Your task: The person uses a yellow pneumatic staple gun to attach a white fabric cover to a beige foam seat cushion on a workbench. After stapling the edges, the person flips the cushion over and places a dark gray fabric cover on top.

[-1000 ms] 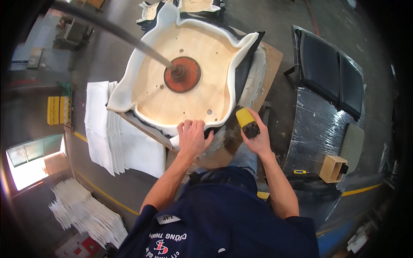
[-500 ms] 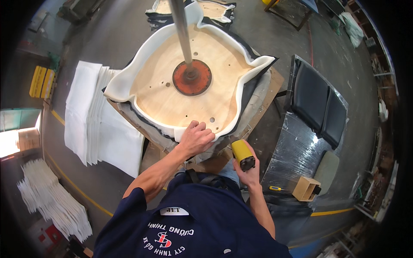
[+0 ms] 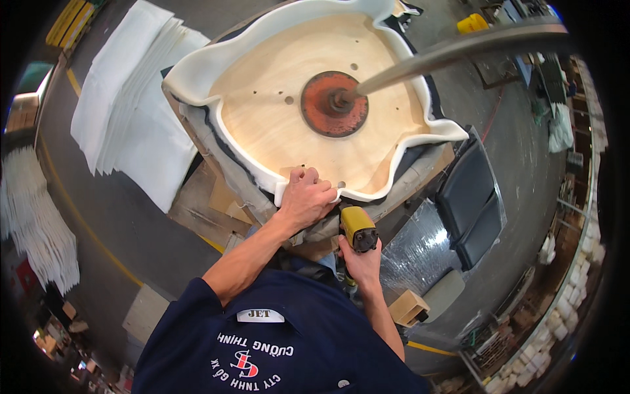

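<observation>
A pale wooden panel with small holes lies in front of me, its edge wrapped by thick white foam padding with dark fabric underneath. A red round plate with a metal rod presses on the panel's middle. My left hand is closed over the near edge of the padding, fingers curled onto the wood. In my right hand is a yellow staple gun, held upright just right of my left hand, close to the padded edge. Its nose is hidden.
Stacked white sheets stand at the left, with another white stack farther out. Black padded cushions lie on a plastic-wrapped surface at the right, near a small wooden box. A yellow bucket is at the far right.
The view has turned, so the panel and rod appear shifted right. My left hand stays on the padded edge. The staple gun is nearer to my left hand.
</observation>
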The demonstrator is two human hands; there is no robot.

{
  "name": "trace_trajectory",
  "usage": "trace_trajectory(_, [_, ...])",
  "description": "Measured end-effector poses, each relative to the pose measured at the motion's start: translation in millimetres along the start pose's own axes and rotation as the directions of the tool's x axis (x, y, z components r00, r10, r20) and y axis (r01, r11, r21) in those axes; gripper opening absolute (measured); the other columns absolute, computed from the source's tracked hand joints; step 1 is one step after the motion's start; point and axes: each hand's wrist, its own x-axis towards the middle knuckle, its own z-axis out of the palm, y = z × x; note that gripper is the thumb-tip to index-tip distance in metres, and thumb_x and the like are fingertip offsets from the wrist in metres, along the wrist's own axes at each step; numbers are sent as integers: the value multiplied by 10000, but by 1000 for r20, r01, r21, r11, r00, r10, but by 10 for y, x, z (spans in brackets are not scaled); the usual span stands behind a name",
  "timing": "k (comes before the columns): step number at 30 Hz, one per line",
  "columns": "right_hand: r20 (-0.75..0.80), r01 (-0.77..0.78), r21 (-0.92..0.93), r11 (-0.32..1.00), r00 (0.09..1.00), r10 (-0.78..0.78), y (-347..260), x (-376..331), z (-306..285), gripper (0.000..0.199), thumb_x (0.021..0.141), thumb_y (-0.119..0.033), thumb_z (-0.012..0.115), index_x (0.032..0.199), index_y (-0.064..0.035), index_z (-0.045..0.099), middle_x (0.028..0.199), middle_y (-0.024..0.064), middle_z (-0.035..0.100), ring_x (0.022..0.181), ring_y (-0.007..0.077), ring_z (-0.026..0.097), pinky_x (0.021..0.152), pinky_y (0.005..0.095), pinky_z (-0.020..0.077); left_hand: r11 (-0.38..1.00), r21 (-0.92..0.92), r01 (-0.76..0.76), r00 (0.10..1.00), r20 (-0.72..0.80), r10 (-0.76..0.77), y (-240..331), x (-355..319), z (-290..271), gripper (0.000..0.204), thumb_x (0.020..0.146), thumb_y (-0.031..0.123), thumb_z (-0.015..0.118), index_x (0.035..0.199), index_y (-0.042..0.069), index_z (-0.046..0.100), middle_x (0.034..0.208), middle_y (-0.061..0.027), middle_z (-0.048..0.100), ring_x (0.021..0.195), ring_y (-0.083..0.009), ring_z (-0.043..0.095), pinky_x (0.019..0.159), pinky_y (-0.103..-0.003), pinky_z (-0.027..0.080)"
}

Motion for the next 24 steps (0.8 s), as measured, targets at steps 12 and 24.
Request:
trace_trajectory(12, [9,-188,75,979,982,187,-408,120,121,527,923,17,694,1422,27,524,941,66,665,615,107,609,538,267,509,990,-50,130,990,56,-128,-27,-43,64,139,749,257,765,738,172,655,753,19,631,901,-244,569,884,-426,378])
trace_trajectory(24, [47,-67,169,983,997,60,-336,61,-414,254,880,-73,750,1107,19,682,901,62,715,597,113,649,534,273,532,988,148,36,997,67,-47,38,9,20,274,856,384,761,817,120,699,812,-15,658,928,-275,574,901,-454,383])
